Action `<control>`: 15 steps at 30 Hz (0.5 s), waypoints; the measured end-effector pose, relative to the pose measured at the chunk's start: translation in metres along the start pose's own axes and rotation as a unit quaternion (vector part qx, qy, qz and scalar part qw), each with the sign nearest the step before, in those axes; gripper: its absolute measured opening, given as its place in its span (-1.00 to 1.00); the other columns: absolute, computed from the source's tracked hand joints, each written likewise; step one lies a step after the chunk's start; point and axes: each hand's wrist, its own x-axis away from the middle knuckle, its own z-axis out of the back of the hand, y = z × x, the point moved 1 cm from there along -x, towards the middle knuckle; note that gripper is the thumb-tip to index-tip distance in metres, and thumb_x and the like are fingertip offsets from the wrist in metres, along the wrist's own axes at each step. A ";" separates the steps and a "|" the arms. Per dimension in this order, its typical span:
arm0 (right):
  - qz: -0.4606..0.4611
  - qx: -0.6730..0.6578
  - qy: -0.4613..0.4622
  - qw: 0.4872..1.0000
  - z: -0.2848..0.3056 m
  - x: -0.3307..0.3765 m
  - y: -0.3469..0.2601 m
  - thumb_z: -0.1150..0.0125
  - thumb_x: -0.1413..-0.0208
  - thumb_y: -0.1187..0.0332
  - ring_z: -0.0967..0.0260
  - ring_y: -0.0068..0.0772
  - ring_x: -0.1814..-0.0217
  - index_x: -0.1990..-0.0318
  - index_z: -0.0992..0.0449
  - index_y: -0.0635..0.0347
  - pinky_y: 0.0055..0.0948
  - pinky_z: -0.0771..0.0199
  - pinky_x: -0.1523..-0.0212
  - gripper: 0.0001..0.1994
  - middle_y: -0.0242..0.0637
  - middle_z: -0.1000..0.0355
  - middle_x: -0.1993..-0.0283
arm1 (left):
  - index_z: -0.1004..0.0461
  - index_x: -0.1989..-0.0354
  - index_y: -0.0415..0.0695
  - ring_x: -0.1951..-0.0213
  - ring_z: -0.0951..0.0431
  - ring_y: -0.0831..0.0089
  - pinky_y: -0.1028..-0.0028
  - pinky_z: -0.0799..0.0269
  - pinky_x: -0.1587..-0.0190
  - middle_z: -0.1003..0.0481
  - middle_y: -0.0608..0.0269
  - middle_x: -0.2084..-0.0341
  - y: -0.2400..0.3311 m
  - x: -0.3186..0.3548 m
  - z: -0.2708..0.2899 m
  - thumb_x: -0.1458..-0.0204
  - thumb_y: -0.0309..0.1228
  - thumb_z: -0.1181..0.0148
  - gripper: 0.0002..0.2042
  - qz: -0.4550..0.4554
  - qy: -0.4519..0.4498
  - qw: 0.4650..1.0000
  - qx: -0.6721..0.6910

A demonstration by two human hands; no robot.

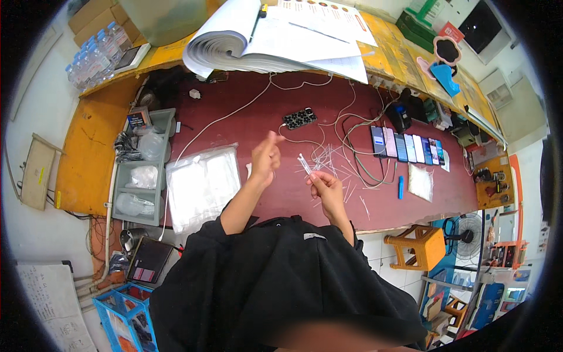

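Note:
My right hand pinches a few thin white cotton swabs in its fingertips, their white tips pointing up and away from me. To its left, my left hand is raised over the table with fingers stretched out, and nothing shows in it. Beyond and beside my right hand, more loose cotton swabs lie scattered in a tangled heap on the dark red tabletop. A small white piece, partly hidden, lies by my left wrist.
A phone in a black patterned case, white cables, a row of phones, a blue stick-shaped item and a clear bag lie beyond. Clear plastic bags and a grey bin tray are left. A shelf overhangs the back.

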 end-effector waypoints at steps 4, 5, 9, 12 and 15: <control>0.016 0.024 -0.017 0.999 -0.017 0.000 -0.009 -0.10 -0.10 0.41 -0.17 -0.70 0.64 0.25 -0.48 0.35 -0.68 -0.16 0.64 -0.83 -0.34 -0.43 0.46 | -0.45 0.11 -0.21 0.73 0.03 0.82 0.71 0.22 0.72 -0.09 0.62 0.71 -0.010 0.017 -0.004 -0.12 -0.25 -0.03 -0.70 0.021 -0.076 0.992 -0.103; 0.019 0.030 -0.023 0.999 -0.021 0.001 -0.010 -0.11 -0.10 0.41 -0.18 -0.70 0.63 0.23 -0.48 0.36 -0.68 -0.16 0.63 -0.82 -0.35 -0.44 0.46 | -0.46 0.11 -0.21 0.74 0.03 0.83 0.71 0.21 0.72 -0.11 0.63 0.72 -0.010 0.020 -0.006 -0.10 -0.28 -0.06 -0.71 0.013 -0.066 0.990 -0.127; 0.025 0.058 -0.031 0.998 -0.029 0.005 -0.007 -0.11 -0.10 0.41 -0.18 -0.72 0.62 0.23 -0.49 0.35 -0.70 -0.17 0.62 -0.82 -0.37 -0.44 0.46 | -0.47 0.13 -0.20 0.75 0.04 0.84 0.71 0.22 0.72 -0.18 0.60 0.73 -0.007 0.020 -0.005 -0.10 -0.31 -0.08 -0.74 -0.026 -0.017 0.991 -0.128; 0.021 0.072 -0.026 0.997 -0.032 0.010 -0.004 -0.11 -0.10 0.40 -0.18 -0.73 0.61 0.22 -0.50 0.35 -0.70 -0.18 0.62 -0.81 -0.38 -0.44 0.47 | -0.47 0.12 -0.19 0.75 0.03 0.86 0.72 0.21 0.72 -0.26 0.56 0.70 -0.007 0.021 -0.003 -0.11 -0.31 -0.05 -0.74 -0.038 0.010 0.994 -0.100; 0.016 0.084 -0.014 0.996 -0.034 0.012 -0.001 -0.11 -0.09 0.40 -0.18 -0.73 0.61 0.22 -0.49 0.36 -0.70 -0.18 0.62 -0.81 -0.38 -0.44 0.47 | -0.47 0.13 -0.18 0.75 0.01 0.86 0.72 0.19 0.74 -0.33 0.51 0.63 -0.010 0.018 0.001 -0.13 -0.30 -0.01 -0.75 -0.086 0.004 0.989 -0.119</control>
